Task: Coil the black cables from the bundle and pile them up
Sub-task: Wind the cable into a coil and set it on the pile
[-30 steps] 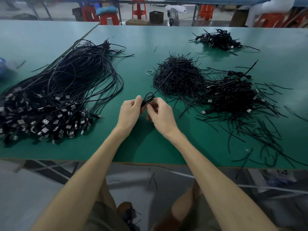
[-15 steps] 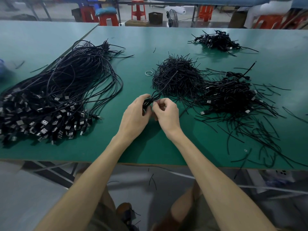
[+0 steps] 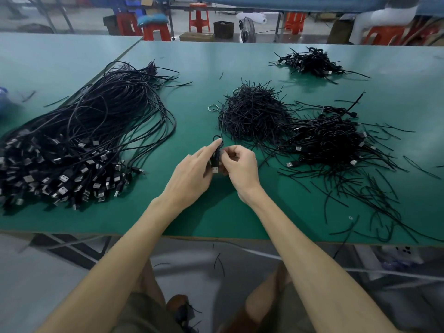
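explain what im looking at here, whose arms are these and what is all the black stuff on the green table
There is no machine here. A camera worn on a person's head looks down at their own bare arms. The left hand and right hand together pinch one small coiled cable above the green table; its silver plug shows at the bottom. To the left lies a big bundle of long cables not yet coiled. To the right is a pile of coiled cables, with a smaller pile further back. The bristly heap in the middle looks like short black ties, probably for binding each coil.
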